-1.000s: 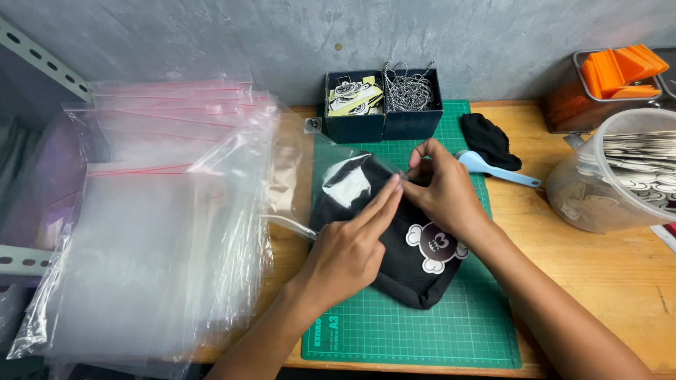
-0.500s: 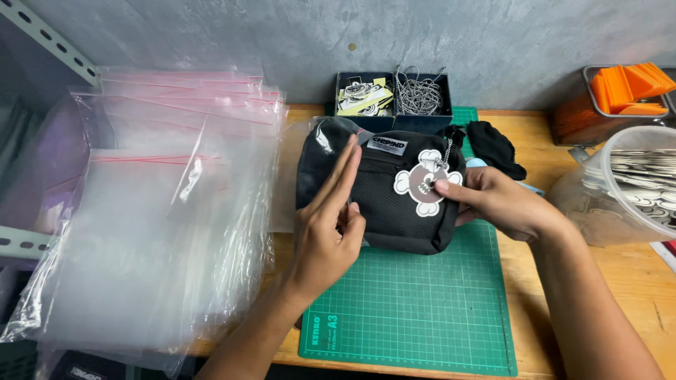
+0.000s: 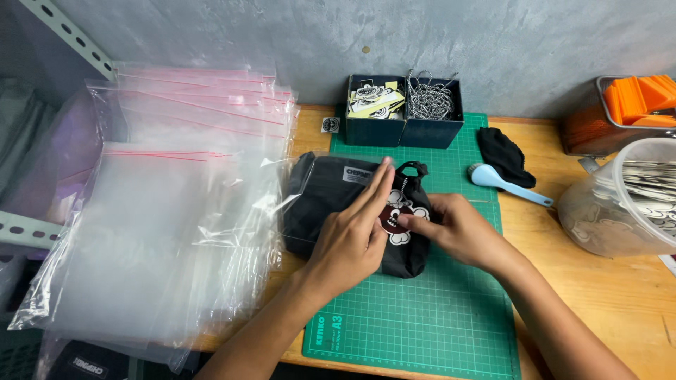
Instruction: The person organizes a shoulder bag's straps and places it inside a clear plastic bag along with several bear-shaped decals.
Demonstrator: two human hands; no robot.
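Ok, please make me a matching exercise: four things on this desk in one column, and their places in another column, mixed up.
Things:
1. black pouch
2. blue brush
3. clear bags
4. orange cards

Places:
A. in a metal holder at the far right edge
B. stacked to the left of the green mat
C. on the mat, under the left hand and the right hand
D. at the mat's right edge, next to a black cloth

Pairs: 1-C, 2-D, 3-B, 4-A
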